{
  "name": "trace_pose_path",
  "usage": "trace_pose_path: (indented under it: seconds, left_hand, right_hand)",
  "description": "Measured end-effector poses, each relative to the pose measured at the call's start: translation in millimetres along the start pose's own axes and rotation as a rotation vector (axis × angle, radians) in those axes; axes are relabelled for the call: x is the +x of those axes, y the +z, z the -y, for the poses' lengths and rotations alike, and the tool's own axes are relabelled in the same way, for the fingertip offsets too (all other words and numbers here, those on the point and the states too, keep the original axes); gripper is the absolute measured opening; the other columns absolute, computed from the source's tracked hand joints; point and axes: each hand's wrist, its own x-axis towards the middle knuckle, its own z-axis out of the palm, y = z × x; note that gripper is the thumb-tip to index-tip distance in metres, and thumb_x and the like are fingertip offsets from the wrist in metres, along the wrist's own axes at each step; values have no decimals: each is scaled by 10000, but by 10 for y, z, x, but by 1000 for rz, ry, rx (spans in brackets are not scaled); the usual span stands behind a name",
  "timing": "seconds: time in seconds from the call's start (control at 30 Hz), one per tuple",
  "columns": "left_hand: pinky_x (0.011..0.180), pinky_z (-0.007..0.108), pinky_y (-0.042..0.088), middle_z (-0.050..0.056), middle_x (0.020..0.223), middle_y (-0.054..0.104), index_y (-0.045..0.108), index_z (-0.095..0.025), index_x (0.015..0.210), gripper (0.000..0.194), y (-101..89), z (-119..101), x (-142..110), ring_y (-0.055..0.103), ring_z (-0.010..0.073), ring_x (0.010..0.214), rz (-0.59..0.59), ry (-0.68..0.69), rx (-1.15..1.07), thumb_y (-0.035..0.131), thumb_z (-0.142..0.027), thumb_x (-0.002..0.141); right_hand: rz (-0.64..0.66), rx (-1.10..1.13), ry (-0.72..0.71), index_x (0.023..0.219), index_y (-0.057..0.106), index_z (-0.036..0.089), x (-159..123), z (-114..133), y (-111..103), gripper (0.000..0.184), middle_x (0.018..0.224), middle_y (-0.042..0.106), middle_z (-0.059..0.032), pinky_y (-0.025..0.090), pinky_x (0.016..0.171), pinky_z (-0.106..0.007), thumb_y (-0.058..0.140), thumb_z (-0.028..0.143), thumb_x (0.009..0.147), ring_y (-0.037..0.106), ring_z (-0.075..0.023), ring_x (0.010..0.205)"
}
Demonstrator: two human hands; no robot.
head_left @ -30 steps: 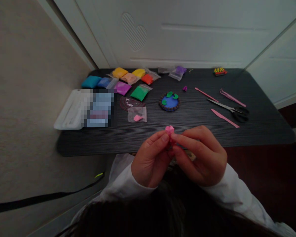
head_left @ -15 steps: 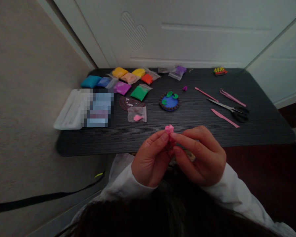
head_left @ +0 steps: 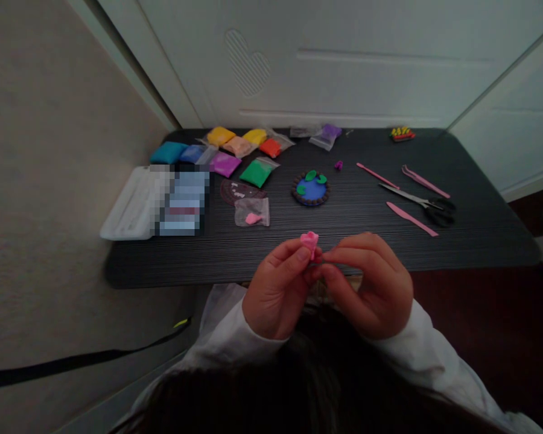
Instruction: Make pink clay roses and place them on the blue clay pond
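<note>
Just off the table's front edge, my left hand [head_left: 276,289] pinches a small pink clay flower [head_left: 309,241] between thumb and fingers, its ruffled petals pointing up. My right hand [head_left: 371,286] is close on the right, thumb and index finger a little apart by the flower's lower end. I see nothing held between them. Beyond the hands lies a round blue clay pond [head_left: 311,190] with a brown beaded rim and green leaf shapes on it. A clear bag [head_left: 260,205] with a piece of pink clay [head_left: 253,218] is to its left.
Coloured clay packets, among them a green one [head_left: 259,173], lie at the back left near a white tray [head_left: 133,205]. On the right are scissors [head_left: 419,199], a pink clay knife [head_left: 411,219], pink tweezers [head_left: 425,181] and a thin pink tool [head_left: 376,175]. A purple clay bit [head_left: 339,164] sits behind the pond.
My right fingertips have drawn back slightly and down from the pink flower, and more of its side shows. The left hand keeps hold of it. The view has shifted a little.
</note>
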Motion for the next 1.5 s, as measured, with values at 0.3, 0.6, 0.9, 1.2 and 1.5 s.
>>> trace_pose_path:
  seconds: [0.3, 0.6, 0.9, 1.2, 1.5]
  left_hand:
    - [660, 242, 421, 7, 771, 640, 629, -196, 807, 153, -324, -164, 325, 558, 120, 688, -21, 474, 1189, 590, -284, 688]
    - [793, 319, 410, 53, 868, 644, 610, -196, 911, 206, -430, -120, 612, 535, 177, 849, 110, 782, 1793, 466, -259, 777]
    - [903, 442, 321, 102, 1142, 522, 496, -198, 1122, 375, -734, -633, 499, 438, 258, 1066, -276, 853, 2073, 460, -266, 755]
    - [814, 369, 421, 88, 899, 636, 609, -168, 919, 256, -928, -664, 610, 550, 215, 877, -208, 911, 2046, 401, -248, 793]
    - [862, 367, 411, 40, 977, 635, 574, -258, 1035, 344, -635, -533, 182, 525, 197, 970, 35, 1212, 1871, 524, -127, 721]
  right_hand:
    - [90, -117, 215, 854, 590, 173, -9, -611, -25, 139, 809, 567, -43, 450, 670, -302, 507, 208, 748, 529, -141, 750]
    - [181, -126, 263, 870, 599, 179, -59, -946, 36, 171, 832, 588, -57, 451, 747, -327, 494, 261, 762, 543, -160, 819]
    - [154, -88, 277, 862, 609, 184, -51, -944, 13, 172, 834, 599, -52, 462, 721, -307, 499, 263, 755, 558, -152, 795]
    - [116, -62, 273, 828, 602, 171, -60, -942, 8, 149, 812, 593, -57, 456, 712, -311, 492, 247, 763, 548, -151, 783]
    - [131, 119, 203, 904, 608, 178, 121, -470, 57, 182, 866, 586, -58, 445, 753, -295, 486, 222, 777, 545, -134, 820]
